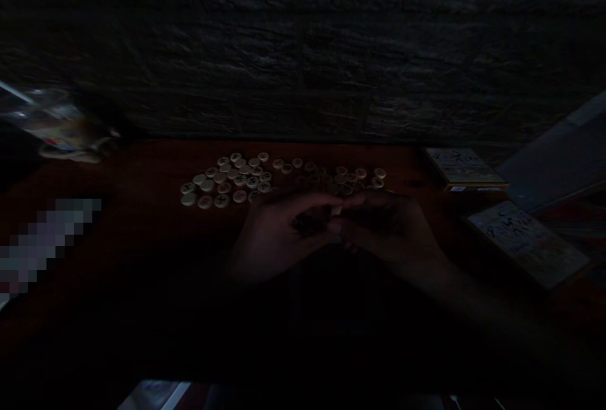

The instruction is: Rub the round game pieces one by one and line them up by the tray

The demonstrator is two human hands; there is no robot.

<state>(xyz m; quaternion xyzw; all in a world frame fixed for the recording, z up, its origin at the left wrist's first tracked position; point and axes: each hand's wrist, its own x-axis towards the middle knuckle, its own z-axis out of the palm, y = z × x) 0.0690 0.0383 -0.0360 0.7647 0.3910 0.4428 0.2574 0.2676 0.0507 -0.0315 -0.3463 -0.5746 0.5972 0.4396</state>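
In dim light, my left hand [279,230] and my right hand [398,227] meet at the fingertips above the near side of the table. Between them shows a small pale edge [336,210], which looks like a Chinese chess piece pinched by both hands. Fingers and shadow cover most of it. Just beyond my hands lie many round Chinese chess pieces [221,200], pale discs with red or dark characters, some with a blank face up. The left group is plainer to see; the right group [340,179] is darker and partly hidden behind my hands.
The reddish wooden table [151,176] runs up to a dark stone wall [303,50]. Two flat boxes with dark lettering, one farther back [466,167] and one nearer [528,243], lie at the right. A clear plastic container [61,123] stands at the far left, above a pixelated patch.
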